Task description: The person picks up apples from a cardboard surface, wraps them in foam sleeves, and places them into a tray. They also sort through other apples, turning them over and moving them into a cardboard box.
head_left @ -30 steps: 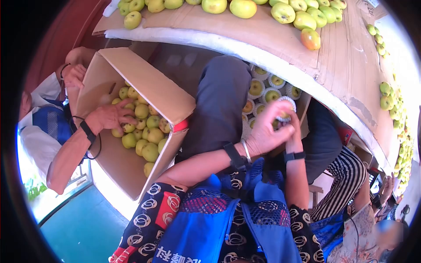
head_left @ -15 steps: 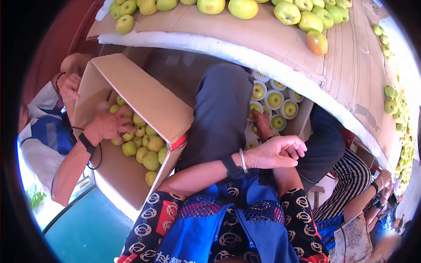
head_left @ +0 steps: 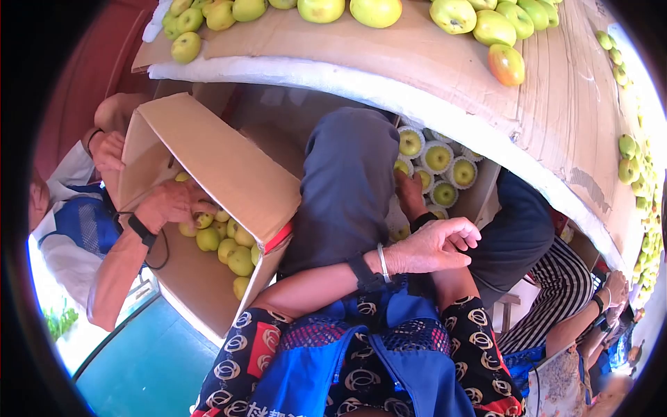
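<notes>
My left hand (head_left: 434,247), with a bracelet and a dark band at its wrist, hangs over my right forearm, fingers loosely bent and nothing in them. Below and beyond it, my right hand (head_left: 411,191) reaches into a box (head_left: 488,186) of green apples in white foam nets. Its fingers are on an apple (head_left: 401,165) at the box's left side, and my knee (head_left: 351,160) hides part of this grip. Beside that apple sit several netted apples (head_left: 438,158) in rows.
To the left, a tilted cardboard box (head_left: 222,163) holds loose green apples (head_left: 240,260); a co-worker's hand (head_left: 167,203) is inside it. Overhead, a cardboard-covered shelf (head_left: 431,66) with a white edge carries more apples (head_left: 375,10). Another person in striped trousers (head_left: 556,292) sits at right.
My right hand and the apple at its fingers have shifted slightly up and left in the box. My left hand stays nearly in place. The co-worker's hand has moved a little among the loose apples.
</notes>
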Motion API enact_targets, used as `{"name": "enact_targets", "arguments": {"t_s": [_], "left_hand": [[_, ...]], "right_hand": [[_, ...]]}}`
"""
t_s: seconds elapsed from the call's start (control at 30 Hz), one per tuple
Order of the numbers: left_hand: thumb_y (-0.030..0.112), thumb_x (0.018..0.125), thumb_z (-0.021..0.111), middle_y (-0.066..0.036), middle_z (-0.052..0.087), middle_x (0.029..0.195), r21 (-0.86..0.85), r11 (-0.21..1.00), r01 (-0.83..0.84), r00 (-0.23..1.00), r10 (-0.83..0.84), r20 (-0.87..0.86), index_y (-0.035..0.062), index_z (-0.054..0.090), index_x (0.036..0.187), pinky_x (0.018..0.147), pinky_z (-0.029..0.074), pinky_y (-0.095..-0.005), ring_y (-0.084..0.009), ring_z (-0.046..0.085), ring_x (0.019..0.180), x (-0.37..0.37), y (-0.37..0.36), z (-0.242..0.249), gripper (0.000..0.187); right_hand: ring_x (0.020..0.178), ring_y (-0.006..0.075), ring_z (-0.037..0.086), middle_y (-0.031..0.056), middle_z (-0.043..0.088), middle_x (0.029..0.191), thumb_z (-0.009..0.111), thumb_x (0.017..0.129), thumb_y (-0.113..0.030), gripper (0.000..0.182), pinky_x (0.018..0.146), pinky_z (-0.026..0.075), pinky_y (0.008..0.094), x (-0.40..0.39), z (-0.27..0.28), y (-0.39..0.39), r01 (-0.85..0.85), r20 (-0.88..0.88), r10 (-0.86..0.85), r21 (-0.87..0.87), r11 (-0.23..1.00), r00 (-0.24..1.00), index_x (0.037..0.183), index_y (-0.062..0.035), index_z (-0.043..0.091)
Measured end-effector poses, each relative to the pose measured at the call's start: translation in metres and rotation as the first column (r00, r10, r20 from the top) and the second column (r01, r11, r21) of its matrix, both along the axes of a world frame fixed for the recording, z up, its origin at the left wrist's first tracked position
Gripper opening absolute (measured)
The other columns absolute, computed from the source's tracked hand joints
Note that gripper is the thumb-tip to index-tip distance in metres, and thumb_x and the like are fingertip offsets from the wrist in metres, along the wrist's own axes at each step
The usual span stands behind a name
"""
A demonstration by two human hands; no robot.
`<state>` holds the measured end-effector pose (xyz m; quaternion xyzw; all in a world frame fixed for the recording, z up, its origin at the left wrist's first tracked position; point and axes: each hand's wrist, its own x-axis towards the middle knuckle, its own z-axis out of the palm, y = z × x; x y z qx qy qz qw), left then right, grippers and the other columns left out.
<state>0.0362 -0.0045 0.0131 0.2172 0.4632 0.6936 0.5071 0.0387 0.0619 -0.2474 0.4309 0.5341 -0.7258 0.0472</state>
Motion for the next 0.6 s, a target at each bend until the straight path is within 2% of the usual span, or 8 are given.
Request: {"name": "enact_targets", "arguments": {"t_s": [0.07, 0.2, 0.27, 0.3, 0.37, 0.47, 0.6], "left_hand": [[0.009, 0.075, 0.064, -0.005, 0.055, 0.095, -0.018, 1.000, -0.008, 1.000, 0.008, 0.005, 0.0060, 0.051, 0.105, 0.074, 0.048, -0.0252, -0.0124, 0.053, 0.087, 0.003, 0.001, 0.000, 0.033], [0.009, 0.075, 0.064, -0.004, 0.055, 0.094, -0.039, 0.999, -0.037, 0.999, 0.038, 0.032, 0.0057, 0.051, 0.103, 0.074, 0.047, -0.0254, -0.0119, 0.053, 0.086, 0.002, 0.001, -0.003, 0.031], [0.009, 0.075, 0.064, -0.004, 0.055, 0.094, -0.049, 0.998, -0.050, 0.998, 0.052, 0.043, 0.0057, 0.051, 0.102, 0.075, 0.047, -0.0253, -0.0117, 0.053, 0.086, 0.003, 0.002, -0.003, 0.030], [0.008, 0.078, 0.062, -0.003, 0.054, 0.097, -0.057, 0.998, -0.023, 0.998, 0.026, 0.051, 0.0061, 0.052, 0.104, 0.078, 0.045, -0.0244, -0.0102, 0.051, 0.089, 0.002, 0.001, -0.003, 0.028], [0.007, 0.080, 0.060, -0.002, 0.053, 0.101, -0.070, 0.998, 0.000, 0.999, 0.004, 0.054, 0.0065, 0.052, 0.106, 0.082, 0.043, -0.0234, -0.0087, 0.049, 0.093, 0.000, -0.001, -0.003, 0.027], [0.007, 0.080, 0.060, -0.002, 0.052, 0.101, -0.083, 0.996, 0.017, 0.998, -0.012, 0.055, 0.0066, 0.052, 0.106, 0.082, 0.043, -0.0236, -0.0087, 0.049, 0.093, 0.000, 0.000, -0.005, 0.027], [0.008, 0.080, 0.060, -0.002, 0.052, 0.101, -0.064, 0.998, 0.018, 0.998, -0.013, 0.064, 0.0069, 0.052, 0.105, 0.082, 0.043, -0.0236, -0.0088, 0.049, 0.093, 0.000, -0.001, -0.006, 0.026]], "right_hand": [[0.069, 0.0156, 0.052, 0.0077, 0.055, 0.093, 0.064, 0.075, -0.025, 0.049, 0.056, 0.042, 0.0279, 0.000, -0.036, 0.000, -0.021, 0.043, 0.012, 0.200, 0.980, 0.999, 0.111, 0.0014, 0.043], [0.068, 0.0152, 0.053, 0.0081, 0.055, 0.089, 0.066, 0.074, -0.022, 0.046, 0.052, 0.041, 0.0258, 0.002, -0.056, 0.001, -0.024, 0.025, 0.020, 0.193, 0.981, 0.999, 0.106, 0.0015, 0.044], [0.071, 0.0164, 0.055, 0.0100, 0.055, 0.093, 0.068, 0.073, -0.021, 0.056, 0.052, 0.044, 0.0260, 0.004, -0.056, 0.003, -0.077, 0.100, 0.057, 0.209, 0.975, 0.993, 0.115, 0.0039, 0.041], [0.071, 0.0164, 0.055, 0.0100, 0.055, 0.093, 0.068, 0.073, -0.021, 0.056, 0.052, 0.044, 0.0260, 0.004, -0.049, 0.002, -0.076, 0.099, 0.056, 0.209, 0.975, 0.993, 0.115, 0.0039, 0.041], [0.075, 0.0185, 0.057, 0.0123, 0.054, 0.098, 0.068, 0.074, -0.022, 0.067, 0.056, 0.047, 0.0271, 0.000, -0.023, -0.001, -0.051, 0.100, 0.028, 0.236, 0.970, 0.995, 0.124, 0.0062, 0.033], [0.076, 0.0198, 0.057, 0.0143, 0.053, 0.102, 0.069, 0.073, -0.023, 0.077, 0.058, 0.048, 0.0284, 0.002, -0.033, 0.003, -0.114, 0.129, 0.084, 0.241, 0.964, 0.988, 0.130, 0.0062, 0.026], [0.079, 0.0200, 0.057, 0.0142, 0.053, 0.101, 0.071, 0.072, -0.024, 0.078, 0.058, 0.048, 0.0295, 0.000, -0.029, 0.003, -0.075, 0.081, 0.058, 0.226, 0.971, 0.995, 0.129, 0.0051, 0.028]]}}
